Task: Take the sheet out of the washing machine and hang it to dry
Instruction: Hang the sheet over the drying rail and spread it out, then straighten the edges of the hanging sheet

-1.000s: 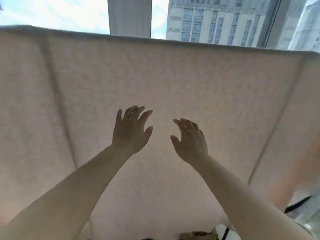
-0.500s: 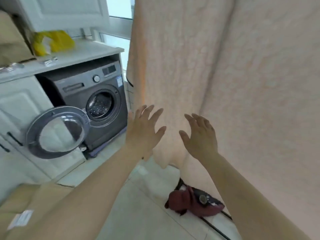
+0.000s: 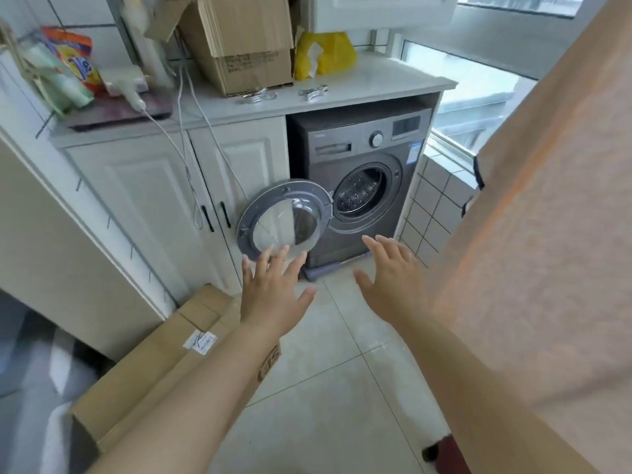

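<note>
The pale peach sheet (image 3: 547, 234) hangs down the whole right side of the view, reaching below the frame. A grey front-loading washing machine (image 3: 362, 159) stands under the white counter, its round door (image 3: 284, 218) swung open to the left and the drum showing only bare metal. My left hand (image 3: 273, 292) and my right hand (image 3: 393, 282) are both stretched out in front of me over the tiled floor, fingers spread and holding nothing. The right hand is just left of the sheet's edge, not gripping it.
A long cardboard box (image 3: 164, 364) lies on the floor at the lower left. White cabinets (image 3: 164, 200) flank the machine. On the counter (image 3: 376, 85) sit a cardboard box (image 3: 246, 42), a yellow bag (image 3: 325, 54) and a detergent pack (image 3: 73, 59). A dark red thing (image 3: 448, 453) lies by the sheet's foot.
My view has swung left and down from the hung sheet to the washing machine. Both hands have left the sheet and stay spread with nothing in them.
</note>
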